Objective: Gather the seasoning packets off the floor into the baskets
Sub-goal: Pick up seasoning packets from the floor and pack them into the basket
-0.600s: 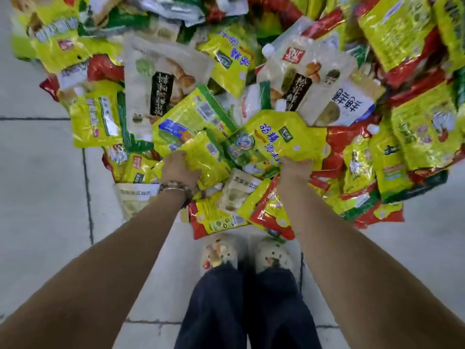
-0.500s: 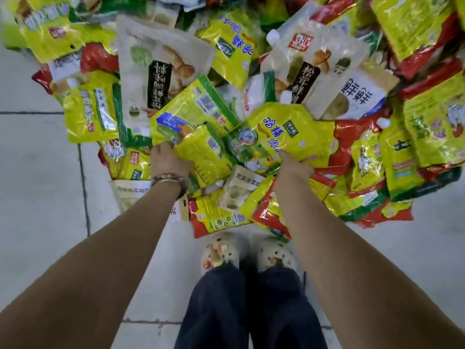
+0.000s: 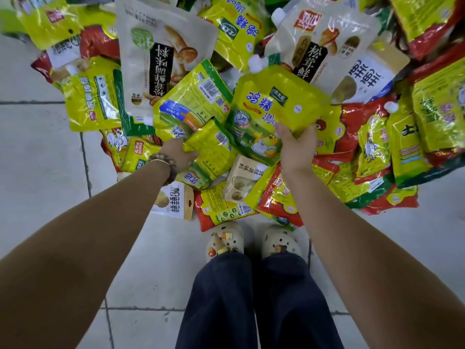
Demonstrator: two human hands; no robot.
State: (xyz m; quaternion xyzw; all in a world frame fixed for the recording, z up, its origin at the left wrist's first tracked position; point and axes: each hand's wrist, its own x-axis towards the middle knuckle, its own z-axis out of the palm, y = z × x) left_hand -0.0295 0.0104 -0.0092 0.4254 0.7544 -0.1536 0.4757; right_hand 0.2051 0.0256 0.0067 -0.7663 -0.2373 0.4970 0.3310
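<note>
Head view: a person leans over a heap of seasoning packets, both arms down.
Right hand (image 3: 298,147): pinches the bottom edge of a yellow spouted pouch (image 3: 276,102), thumb on the printed face and fingers hidden beneath. An edge grip likely lets it peel off the heap without dragging its neighbours.
Left hand (image 3: 176,153): curls round the near edge of a small yellow packet (image 3: 214,149). I cannot tell whether it also catches the barcode packet (image 3: 193,102) lying just above. A beaded bracelet (image 3: 163,165) sits at the wrist.
Writing: the pouch reads 鸡精 in blue, upside down from here. The white mushroom pouch (image 3: 161,54) carries 松茸鲜调味料 on a black band, and a white spouted pouch (image 3: 314,46) shows 松茸.
Heap: yellow, red and white packets overlap on the tiled floor (image 3: 37,159), reaching to the person's clogs (image 3: 225,239).
Baskets: out of sight, so both packets look some way from being dropped in.
</note>
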